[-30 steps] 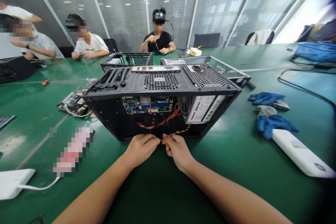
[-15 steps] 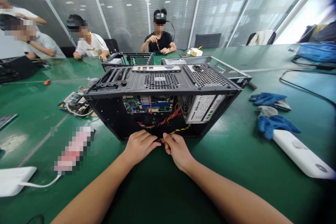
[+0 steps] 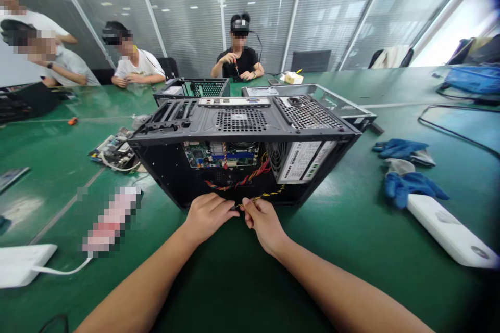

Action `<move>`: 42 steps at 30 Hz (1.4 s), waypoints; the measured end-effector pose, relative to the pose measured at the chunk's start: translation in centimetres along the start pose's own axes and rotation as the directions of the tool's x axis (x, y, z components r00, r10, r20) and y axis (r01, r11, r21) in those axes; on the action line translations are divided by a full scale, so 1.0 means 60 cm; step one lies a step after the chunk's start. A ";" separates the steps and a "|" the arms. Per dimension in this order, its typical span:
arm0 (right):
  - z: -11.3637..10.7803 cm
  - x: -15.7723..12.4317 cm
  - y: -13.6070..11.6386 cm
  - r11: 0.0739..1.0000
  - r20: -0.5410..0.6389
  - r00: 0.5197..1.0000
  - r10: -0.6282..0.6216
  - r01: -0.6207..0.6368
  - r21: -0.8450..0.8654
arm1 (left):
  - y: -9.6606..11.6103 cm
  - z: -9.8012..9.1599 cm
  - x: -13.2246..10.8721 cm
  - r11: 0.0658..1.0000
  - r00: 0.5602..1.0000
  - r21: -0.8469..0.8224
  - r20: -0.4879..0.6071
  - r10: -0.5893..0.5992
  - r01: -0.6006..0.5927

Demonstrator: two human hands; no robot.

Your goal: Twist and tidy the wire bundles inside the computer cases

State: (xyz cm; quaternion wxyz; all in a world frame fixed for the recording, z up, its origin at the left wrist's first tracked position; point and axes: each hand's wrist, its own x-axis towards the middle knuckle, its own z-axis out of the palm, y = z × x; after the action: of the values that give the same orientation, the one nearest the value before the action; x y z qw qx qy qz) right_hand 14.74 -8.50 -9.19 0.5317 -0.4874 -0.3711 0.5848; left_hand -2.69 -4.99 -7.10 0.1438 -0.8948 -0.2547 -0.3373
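An open black computer case [image 3: 242, 125] lies on its side on the green table [image 3: 351, 234], its inside facing me. A motherboard [image 3: 222, 153] and a power supply [image 3: 300, 158] show inside, with a red, blue and black cable bundle [image 3: 238, 182] running between them. My left hand [image 3: 207, 216] and my right hand [image 3: 263, 221] meet at the case's near edge. Both are closed in a pinch on a twisted yellow and black cable [image 3: 261, 197] that leads back to the power supply. The cable's end is hidden between my fingers.
Blue gloves [image 3: 406, 169] and a white device [image 3: 449, 231] lie to the right. A loose circuit board [image 3: 111, 151] sits left of the case, a white box with a cord [image 3: 23, 265] at near left. A second case [image 3: 195, 88] stands behind. Three people sit across the table.
My hands have stayed on the yellow and black cable at the case's edge, shifting only slightly. The view has moved a little.
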 end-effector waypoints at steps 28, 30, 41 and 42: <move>0.003 -0.004 0.000 0.996 -0.020 0.999 -0.038 0.036 -0.084 | 0.012 0.009 0.002 0.932 0.944 -0.222 0.232 -0.233 0.285; 0.003 -0.005 -0.001 0.996 -0.023 0.999 -0.027 0.025 -0.091 | 0.011 0.009 0.000 0.943 0.947 -0.198 0.233 -0.220 0.267; -0.001 -0.002 0.006 0.994 -0.010 0.999 -0.053 0.051 -0.095 | 0.015 0.012 -0.006 0.949 0.970 -0.223 0.149 -0.190 0.220; -0.001 -0.001 0.007 0.994 -0.009 0.999 -0.053 0.052 -0.100 | 0.016 0.011 -0.004 0.950 0.969 -0.221 0.161 -0.190 0.223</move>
State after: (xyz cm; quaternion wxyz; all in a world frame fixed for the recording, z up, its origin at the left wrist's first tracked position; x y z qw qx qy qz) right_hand 14.67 -8.64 -9.56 0.5238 -0.5068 -0.4095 0.5487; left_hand -1.97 -5.58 -7.87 -0.0181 -0.8951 -0.3141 -0.3160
